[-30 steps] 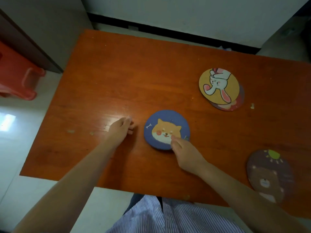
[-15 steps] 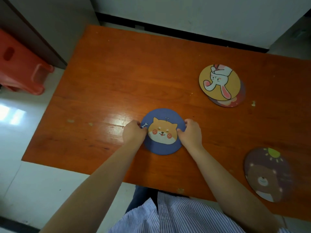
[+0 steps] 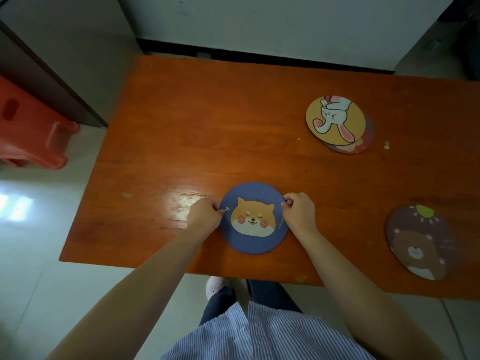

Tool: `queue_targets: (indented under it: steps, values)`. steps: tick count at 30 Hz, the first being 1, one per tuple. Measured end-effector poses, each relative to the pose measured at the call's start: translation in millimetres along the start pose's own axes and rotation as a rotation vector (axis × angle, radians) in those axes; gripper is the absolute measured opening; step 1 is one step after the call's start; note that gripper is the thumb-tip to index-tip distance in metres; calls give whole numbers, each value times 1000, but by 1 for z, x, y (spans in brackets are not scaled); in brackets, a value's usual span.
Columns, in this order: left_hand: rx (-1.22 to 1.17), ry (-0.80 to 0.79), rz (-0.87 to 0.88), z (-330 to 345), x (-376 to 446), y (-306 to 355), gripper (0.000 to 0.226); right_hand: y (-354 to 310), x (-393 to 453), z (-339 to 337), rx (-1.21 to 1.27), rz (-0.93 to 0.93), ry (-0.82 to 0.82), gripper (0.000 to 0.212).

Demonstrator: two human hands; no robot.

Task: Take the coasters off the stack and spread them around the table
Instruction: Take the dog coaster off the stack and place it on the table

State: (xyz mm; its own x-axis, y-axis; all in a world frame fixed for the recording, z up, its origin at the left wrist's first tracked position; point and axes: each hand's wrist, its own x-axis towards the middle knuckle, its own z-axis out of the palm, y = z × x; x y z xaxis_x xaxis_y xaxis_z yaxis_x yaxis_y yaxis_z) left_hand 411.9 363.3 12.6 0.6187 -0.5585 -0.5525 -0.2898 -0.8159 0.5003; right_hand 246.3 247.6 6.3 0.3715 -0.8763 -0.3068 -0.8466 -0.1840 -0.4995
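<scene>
Head view: the blue dog coaster (image 3: 254,218) lay flat near the front edge of the orange wooden table (image 3: 207,120). The left hand (image 3: 205,216) pinched its left rim with curled fingers, and the right hand (image 3: 300,213) pinched its right rim likewise. Farther back to the right, the yellow rabbit coaster (image 3: 335,120) sat atop another coaster (image 3: 363,142). The brown bear coaster (image 3: 420,245) lay alone at right.

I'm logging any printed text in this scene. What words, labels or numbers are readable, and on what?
None: nothing here carries readable text.
Blue dog coaster: picture only.
Yellow rabbit coaster: picture only.
Brown bear coaster: picture only.
Coaster under the rabbit one: mostly hidden, cannot tell.
</scene>
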Motion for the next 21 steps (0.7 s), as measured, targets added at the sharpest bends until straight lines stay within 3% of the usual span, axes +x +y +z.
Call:
queue_targets:
  steps: [12, 17, 21]
  values:
    - [138, -52, 76, 4, 0, -9, 44, -4, -19, 15, -114, 101, 86, 24]
    - [166, -39, 174, 0, -4, -11, 9, -9, -27, 21, -275, 88, 138, 37]
    - [333, 47, 270, -19, -2, -31, 24, -22, -24, 26, -346, 0, 105, 37]
